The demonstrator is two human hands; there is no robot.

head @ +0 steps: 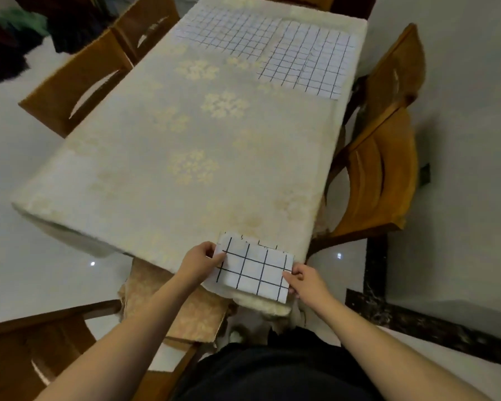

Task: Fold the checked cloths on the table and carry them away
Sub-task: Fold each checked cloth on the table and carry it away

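You are facing the table (162, 157), covered by a cream flowered tablecloth (185, 134); one folded checked cloth (255, 270) lies at its near edge; two flat checked cloths (229, 33) (307, 62) lie side by side, touching, at the far end.

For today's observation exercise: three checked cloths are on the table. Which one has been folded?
The near cloth, held at its ends by the left hand and right hand. The far-left cloth and far-right cloth lie spread flat.

My left hand (199, 261) and right hand (307, 282) are bare, with no rings, watch or gloves, my forearms (133, 322) are uncovered with no sleeve showing on either, and below them I wear a plain black garment (272, 369) without any visible marking.
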